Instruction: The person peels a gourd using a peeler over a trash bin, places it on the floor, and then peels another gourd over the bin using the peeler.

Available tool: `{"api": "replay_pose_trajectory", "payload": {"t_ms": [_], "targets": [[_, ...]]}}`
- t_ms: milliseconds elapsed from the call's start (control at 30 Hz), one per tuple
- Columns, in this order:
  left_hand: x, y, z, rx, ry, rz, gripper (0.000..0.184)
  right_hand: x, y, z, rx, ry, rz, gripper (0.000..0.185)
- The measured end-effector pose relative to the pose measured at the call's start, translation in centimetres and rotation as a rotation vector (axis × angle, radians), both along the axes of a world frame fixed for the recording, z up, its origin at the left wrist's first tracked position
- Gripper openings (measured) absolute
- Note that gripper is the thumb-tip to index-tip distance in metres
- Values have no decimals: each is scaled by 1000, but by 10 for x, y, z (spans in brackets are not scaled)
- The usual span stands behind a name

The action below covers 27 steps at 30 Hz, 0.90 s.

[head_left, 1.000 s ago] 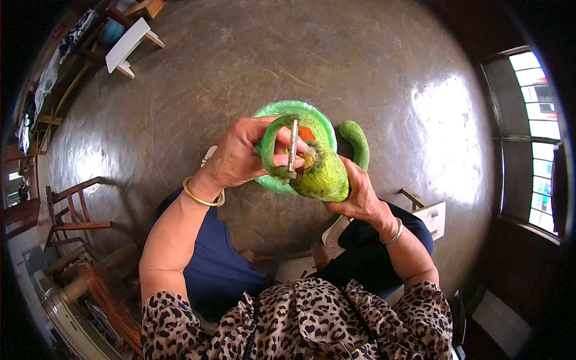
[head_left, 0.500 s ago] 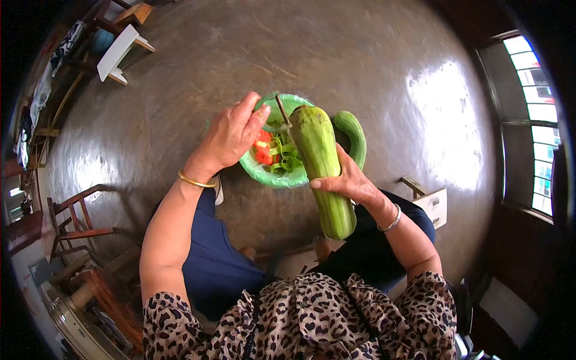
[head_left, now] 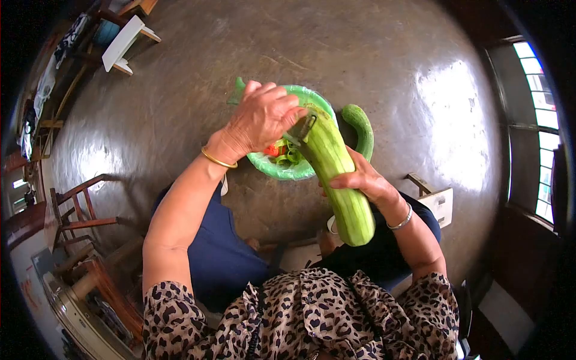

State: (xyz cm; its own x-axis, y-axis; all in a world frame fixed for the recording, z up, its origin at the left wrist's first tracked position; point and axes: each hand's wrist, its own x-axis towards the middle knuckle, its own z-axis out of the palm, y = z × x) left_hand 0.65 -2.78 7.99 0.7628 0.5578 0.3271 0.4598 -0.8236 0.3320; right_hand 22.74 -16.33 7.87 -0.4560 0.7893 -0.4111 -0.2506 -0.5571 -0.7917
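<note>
My right hand (head_left: 366,177) is wrapped round a long pale green gourd (head_left: 337,174), which slants from its upper end over the bowl down towards my lap. Closed round a green peeler (head_left: 309,127), my left hand (head_left: 263,114) holds the metal blade against the gourd's upper end. Part of the peeler is covered by my fingers. Under both sits a green bowl (head_left: 282,173) with a thin clear plastic lining, holding green peels (head_left: 293,157) and red-orange scraps (head_left: 275,150). A second, darker green curved gourd (head_left: 359,127) lies on the floor to the bowl's right.
A small white stool (head_left: 123,43) stands at the upper left. A wooden chair (head_left: 84,213) is at the left, and another white-topped stool (head_left: 438,205) is beside my right leg. The grey floor (head_left: 288,36) surrounds the bowl. A window (head_left: 537,90) is at the far right.
The gourd has swung from end-on to lengthwise, its lower end now nearer my lap. My left hand has moved right since the last earlier frame, bringing the blade onto the gourd's upper end.
</note>
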Motion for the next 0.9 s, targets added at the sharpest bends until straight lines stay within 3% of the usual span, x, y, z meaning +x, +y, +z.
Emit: {"api": "replay_pose_trajectory", "payload": {"t_ms": [100, 133, 167, 233, 267, 300, 367, 400, 700, 833, 900], "targets": [[-10, 10, -23, 36, -12, 3, 19, 10, -8, 4, -64, -27, 18, 81], [-16, 12, -23, 36, 189, 2, 17, 13, -13, 5, -2, -25, 46, 84], [-19, 13, -26, 36, 182, 7, 17, 16, -15, 9, 65, -26, 78, 87], [-23, 14, -43, -188, 105, 46, 17, 19, -18, 16, 67, -43, 108, 92], [-22, 17, -55, 80, -10, -58, 19, 18, -20, 16, 36, -57, 49, 87], [-22, 17, -65, 76, -4, -75, 19, 18, -22, 14, 7, -70, -11, 82], [2, 3, -27, -216, 53, 75, 20, 21, -22, 8, -5, -76, -56, 76], [8, 0, -23, -240, 31, 81, 23, 23, -21, 8, -87, -46, -91, 73], [31, -17, -14, -57, -122, -110, 26, 14, -14, 0, -157, 36, -72, 63], [6, 8, -46, -37, -85, -54, 25, 21, -19, -4, -157, 35, -76, 67], [-3, 9, -52, -62, 104, 29, 24, 23, -21, 1, -135, 51, -40, 69]]}}
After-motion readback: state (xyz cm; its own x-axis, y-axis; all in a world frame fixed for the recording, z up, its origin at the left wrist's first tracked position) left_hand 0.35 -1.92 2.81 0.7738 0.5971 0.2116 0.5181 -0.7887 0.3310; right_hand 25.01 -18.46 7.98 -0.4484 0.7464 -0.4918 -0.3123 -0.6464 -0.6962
